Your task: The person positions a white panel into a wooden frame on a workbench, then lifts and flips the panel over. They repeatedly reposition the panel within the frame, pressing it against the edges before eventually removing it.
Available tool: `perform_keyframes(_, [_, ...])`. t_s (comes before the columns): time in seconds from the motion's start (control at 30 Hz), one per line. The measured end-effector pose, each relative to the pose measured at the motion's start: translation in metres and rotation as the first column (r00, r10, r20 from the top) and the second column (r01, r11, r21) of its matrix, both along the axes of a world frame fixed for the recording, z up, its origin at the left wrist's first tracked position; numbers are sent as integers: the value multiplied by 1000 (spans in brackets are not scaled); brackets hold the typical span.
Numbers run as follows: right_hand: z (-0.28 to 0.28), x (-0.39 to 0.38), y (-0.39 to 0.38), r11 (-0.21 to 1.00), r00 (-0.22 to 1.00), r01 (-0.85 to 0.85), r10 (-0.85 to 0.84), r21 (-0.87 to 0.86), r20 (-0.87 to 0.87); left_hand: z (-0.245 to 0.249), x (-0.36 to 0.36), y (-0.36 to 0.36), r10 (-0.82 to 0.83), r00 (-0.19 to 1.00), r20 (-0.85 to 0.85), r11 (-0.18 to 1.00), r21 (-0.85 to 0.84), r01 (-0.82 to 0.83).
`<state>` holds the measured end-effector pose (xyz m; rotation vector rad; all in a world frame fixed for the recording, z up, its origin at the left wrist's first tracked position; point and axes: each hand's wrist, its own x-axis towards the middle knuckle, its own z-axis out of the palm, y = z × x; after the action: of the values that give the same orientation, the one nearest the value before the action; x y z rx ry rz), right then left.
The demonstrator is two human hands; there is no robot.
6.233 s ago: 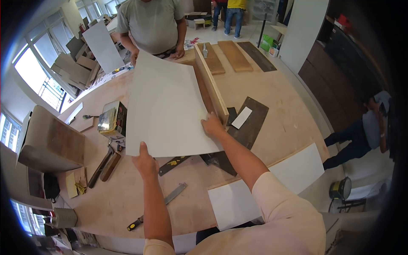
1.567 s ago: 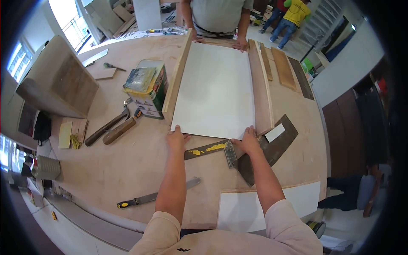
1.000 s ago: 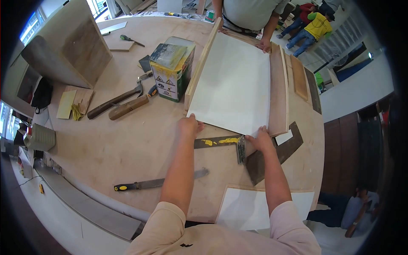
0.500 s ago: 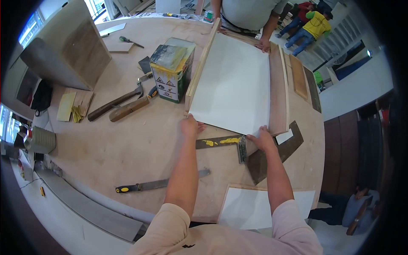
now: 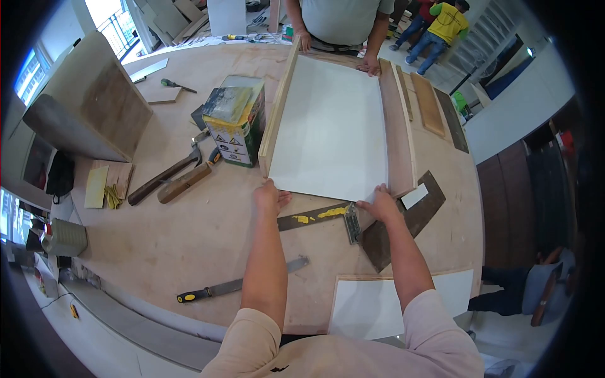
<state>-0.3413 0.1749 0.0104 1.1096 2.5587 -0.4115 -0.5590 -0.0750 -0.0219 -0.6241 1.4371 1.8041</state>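
A white panel [image 5: 331, 132] lies between two upright plywood side boards, like a shallow drawer box. My left hand [image 5: 271, 197] is closed at the panel's near left corner, close to the end of the left side board [image 5: 278, 113]. At the near right corner, my right hand [image 5: 380, 205] grips the panel edge beside the right side board [image 5: 400, 135]; its fingertips are partly hidden. Across the table, another person's hands [image 5: 370, 65] touch the far end of the box. A try square [image 5: 315, 216] with yellow smears lies just below the panel, near a dark handsaw blade [image 5: 375, 244].
A yellow-smeared can [image 5: 233, 123] stands left of the box. Beside it lie a hammer [image 5: 167, 173] and a wooden-handled tool [image 5: 184, 183]. A file [image 5: 239, 286] lies near my left forearm. A white board [image 5: 368, 305] sits at the near edge, and a large wooden box [image 5: 94, 101] at far left.
My view has shifted, so most things sit further left in it. More of the small white scrap beside the right side board shows. Both hands keep their places on the panel.
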Motion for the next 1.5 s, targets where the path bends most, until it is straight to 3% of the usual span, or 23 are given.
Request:
perform_keyframes(0.2, [-2,2,1,1000,1000,-18,18,9,18,0,11,-3,-11,997,-80,998,58,15])
perform_keyframes(0.47, [-12,11,5,998,993,-17,24,57,-119,16,26,10,153,965,-213,962,257,-96])
perform_keyframes(0.57, [-9,13,0,999,987,5,3,49,-161,6,24,12,132,966,-220,963,261,-73])
perform_keyframes(0.77, [-14,15,-3,998,985,19,-10,53,-171,20,31,17,-79,844,-530,995,-98,31])
perform_keyframes(0.87, [-15,12,0,999,991,11,-5,42,-136,-22,17,23,-200,632,-749,974,-224,43])
perform_keyframes(1.0, [8,11,-9,999,998,-19,21,30,-65,-1,21,27,-262,478,-838,953,-303,-9])
perform_keyframes(1.07, [3,15,-7,1000,989,-12,12,-2,-148,23,27,28,-308,390,-868,940,-341,-16])
perform_keyframes(1.3, [-12,19,-6,999,953,17,-6,32,-303,55,32,37,-281,360,-890,956,-294,19])
perform_keyframes(1.4, [-11,23,-10,994,836,95,-107,-49,-539,64,30,38,-241,376,-894,968,-247,33])
perform_keyframes(1.5, [-24,23,-22,840,498,493,-486,-226,-718,64,27,45,-175,419,-891,984,-170,49])
